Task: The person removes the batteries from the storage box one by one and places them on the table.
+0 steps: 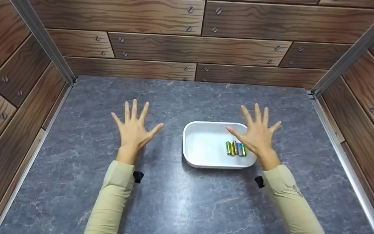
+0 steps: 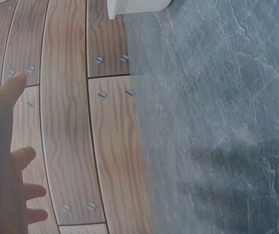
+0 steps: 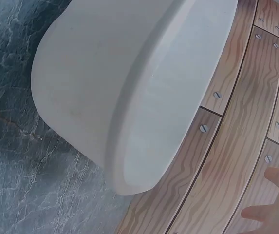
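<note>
Hovering above the dark worktop (image 1: 161, 201), the left hand (image 1: 133, 133) and the right hand (image 1: 257, 136) are being held wide, fingers and thumbs splayed, and nothing is being gripped by either. The white tray (image 1: 203, 143) is being supported by the worktop right of centre, and inside it, near its right end, a close row of small batteries (image 1: 235, 148) is being held side by side on the tray's floor, each pointing away from the person. In the head view, the tray's far right corner is being partly hidden by the right hand, while the left hand is being held well apart, left of the tray. If a battery is being sought, an end one is probably best being pinched by its tips, since neighbours could easily be being nudged or rolled; meanwhile the tray's left rim is ideally being steadied by the left hand.
</note>
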Demonstrator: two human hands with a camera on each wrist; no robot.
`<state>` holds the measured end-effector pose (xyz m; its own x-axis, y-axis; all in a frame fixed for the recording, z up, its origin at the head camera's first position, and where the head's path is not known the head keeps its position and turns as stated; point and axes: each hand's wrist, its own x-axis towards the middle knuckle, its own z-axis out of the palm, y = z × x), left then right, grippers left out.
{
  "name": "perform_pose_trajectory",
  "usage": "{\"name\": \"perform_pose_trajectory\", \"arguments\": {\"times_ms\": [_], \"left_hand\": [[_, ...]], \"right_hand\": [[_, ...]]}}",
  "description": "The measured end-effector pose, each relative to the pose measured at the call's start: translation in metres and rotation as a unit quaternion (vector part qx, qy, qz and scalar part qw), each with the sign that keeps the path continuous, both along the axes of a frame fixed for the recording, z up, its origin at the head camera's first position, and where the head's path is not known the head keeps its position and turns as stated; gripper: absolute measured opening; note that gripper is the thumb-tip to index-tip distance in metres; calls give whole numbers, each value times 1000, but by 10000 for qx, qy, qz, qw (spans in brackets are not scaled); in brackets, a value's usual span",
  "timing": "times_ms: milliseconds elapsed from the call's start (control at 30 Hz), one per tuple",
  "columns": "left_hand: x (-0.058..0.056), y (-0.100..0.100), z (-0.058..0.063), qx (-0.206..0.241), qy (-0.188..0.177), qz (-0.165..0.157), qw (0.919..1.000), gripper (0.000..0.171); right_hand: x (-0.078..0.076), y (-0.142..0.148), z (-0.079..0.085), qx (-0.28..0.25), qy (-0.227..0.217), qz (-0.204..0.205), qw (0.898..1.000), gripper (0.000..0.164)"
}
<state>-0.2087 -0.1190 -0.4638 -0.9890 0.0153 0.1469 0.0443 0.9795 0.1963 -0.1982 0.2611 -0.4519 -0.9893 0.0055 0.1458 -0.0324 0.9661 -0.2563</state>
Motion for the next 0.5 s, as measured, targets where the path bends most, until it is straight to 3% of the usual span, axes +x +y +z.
{"name": "perform_pose_trajectory", "arguments": {"times_ms": [267, 367, 500], "left_hand": [[6, 2, 1, 93, -37, -66, 9999, 87], [9, 5, -2, 242, -45, -188, 9995, 83], [15, 11, -6, 428, 206, -469, 9978, 73]], "right_hand": [[6, 6, 0, -503, -213, -48, 9985, 86], [8, 12, -4, -975, -201, 82, 9950, 76], [8, 22, -17, -1860, -62, 352, 9819, 59]]}}
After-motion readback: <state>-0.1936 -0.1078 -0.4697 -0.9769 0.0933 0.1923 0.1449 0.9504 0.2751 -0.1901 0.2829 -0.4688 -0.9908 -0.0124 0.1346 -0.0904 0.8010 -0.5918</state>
